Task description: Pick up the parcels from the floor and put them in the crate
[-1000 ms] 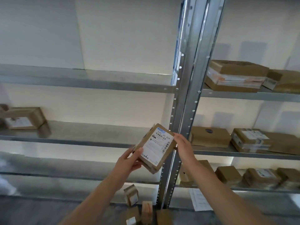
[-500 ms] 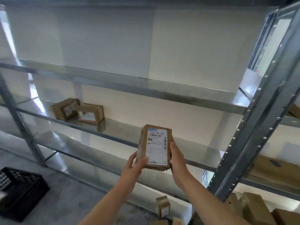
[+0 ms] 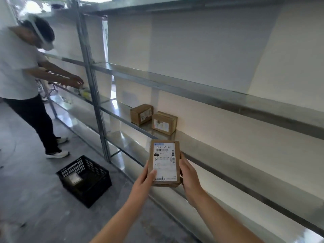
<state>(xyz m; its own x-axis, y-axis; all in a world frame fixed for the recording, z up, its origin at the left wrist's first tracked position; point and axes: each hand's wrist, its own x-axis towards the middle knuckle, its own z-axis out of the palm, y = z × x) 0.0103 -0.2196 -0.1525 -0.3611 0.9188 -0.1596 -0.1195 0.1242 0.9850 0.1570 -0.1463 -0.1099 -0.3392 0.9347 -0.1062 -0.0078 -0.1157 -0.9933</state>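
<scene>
Now the parcel (image 3: 164, 163), brown card with a white printed label facing the camera, stands upright in the air, held from both sides. The left hand (image 3: 142, 179) has its grip on the lower left corner, thumb on the label's edge. The right hand (image 3: 188, 174) has its grip along the right edge. Below and left of the parcel a black lattice crate (image 3: 91, 192) sits on the grey concrete floor (image 3: 35, 207), with something pale lying inside it. Behind the parcel long metal shelving (image 3: 228, 100) runs against a cream wall (image 3: 201, 50), its steel shelves bright with glare. Just above the parcel two small boxes (image 3: 141, 114) (image 3: 164, 122) stand side by side on one shelf, close together. Left of the parcel, beyond the crate, a perforated post (image 3: 94, 102) rises from the floor. Far left of the parcel another person (image 3: 17, 67) in a white top and dark trousers, blurred, reaches toward a shelf.
</scene>
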